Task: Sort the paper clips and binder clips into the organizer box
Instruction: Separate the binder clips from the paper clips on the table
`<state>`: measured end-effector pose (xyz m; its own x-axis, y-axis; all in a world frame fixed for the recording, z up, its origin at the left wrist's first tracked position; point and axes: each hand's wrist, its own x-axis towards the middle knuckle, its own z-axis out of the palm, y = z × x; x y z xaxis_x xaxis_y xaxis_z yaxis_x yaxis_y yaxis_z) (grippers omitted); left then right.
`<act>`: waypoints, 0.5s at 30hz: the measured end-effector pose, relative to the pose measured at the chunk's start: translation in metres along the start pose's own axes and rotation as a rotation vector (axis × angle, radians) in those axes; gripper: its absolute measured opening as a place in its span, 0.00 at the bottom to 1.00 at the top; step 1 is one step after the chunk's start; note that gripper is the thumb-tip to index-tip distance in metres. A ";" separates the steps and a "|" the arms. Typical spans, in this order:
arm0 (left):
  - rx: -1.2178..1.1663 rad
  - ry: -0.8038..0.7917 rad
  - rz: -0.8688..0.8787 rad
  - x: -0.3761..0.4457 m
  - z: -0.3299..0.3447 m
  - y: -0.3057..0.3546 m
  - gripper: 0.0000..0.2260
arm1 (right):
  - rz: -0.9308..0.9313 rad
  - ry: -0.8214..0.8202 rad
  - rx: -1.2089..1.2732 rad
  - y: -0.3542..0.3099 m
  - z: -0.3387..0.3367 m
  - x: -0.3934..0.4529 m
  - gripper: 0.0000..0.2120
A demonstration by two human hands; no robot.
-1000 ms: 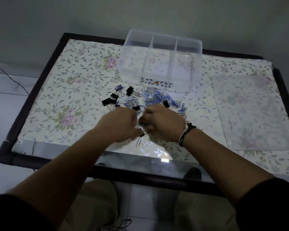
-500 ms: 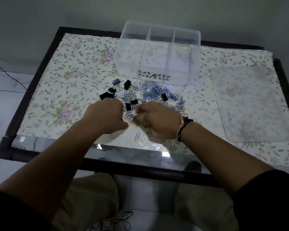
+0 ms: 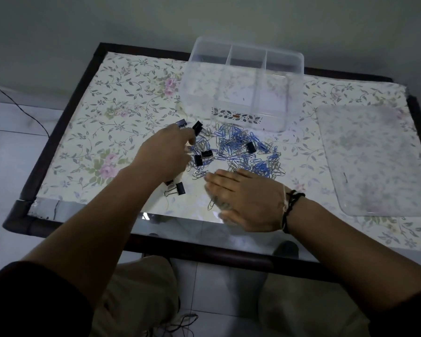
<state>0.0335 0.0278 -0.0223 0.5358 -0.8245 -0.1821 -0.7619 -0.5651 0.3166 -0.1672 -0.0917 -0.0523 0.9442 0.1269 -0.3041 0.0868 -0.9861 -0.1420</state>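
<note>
A pile of blue and silver paper clips (image 3: pixel 241 147) lies on the table in front of the clear organizer box (image 3: pixel 248 48), whose compartments look bare. Black binder clips are scattered through the pile's left side (image 3: pixel 198 159), with two at the far left (image 3: pixel 181 123) and one near the front (image 3: pixel 178 189). My left hand (image 3: pixel 165 154) reaches over the left binder clips with bent fingers; what lies under them is hidden. My right hand (image 3: pixel 243 198) lies flat on the table, fingers straight and pointing left, partly covering a single paper clip (image 3: pixel 210 204).
The clear lid (image 3: pixel 374 161) lies flat on the right side of the floral table cover (image 3: pixel 95 132). The dark table frame (image 3: pixel 66 110) runs round the edges. A cable (image 3: pixel 17 103) trails on the floor at the left.
My hands have separated. The left one moved forward and left over the binder clips. The right one opened flat near the front edge. A binder clip now lies by my left wrist.
</note>
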 end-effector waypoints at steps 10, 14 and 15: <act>-0.008 -0.017 0.075 0.019 0.021 0.001 0.09 | 0.171 -0.103 0.089 0.008 -0.024 -0.001 0.36; -0.002 0.005 0.079 0.017 0.021 0.000 0.05 | 0.206 0.101 0.114 0.017 -0.041 0.012 0.23; 0.005 -0.008 0.095 0.016 0.022 0.001 0.06 | 0.236 0.129 0.120 0.018 -0.043 0.020 0.21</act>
<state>0.0337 0.0135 -0.0453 0.4584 -0.8744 -0.1593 -0.8107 -0.4848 0.3283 -0.1332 -0.1116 -0.0208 0.9672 -0.1264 -0.2202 -0.1705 -0.9660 -0.1943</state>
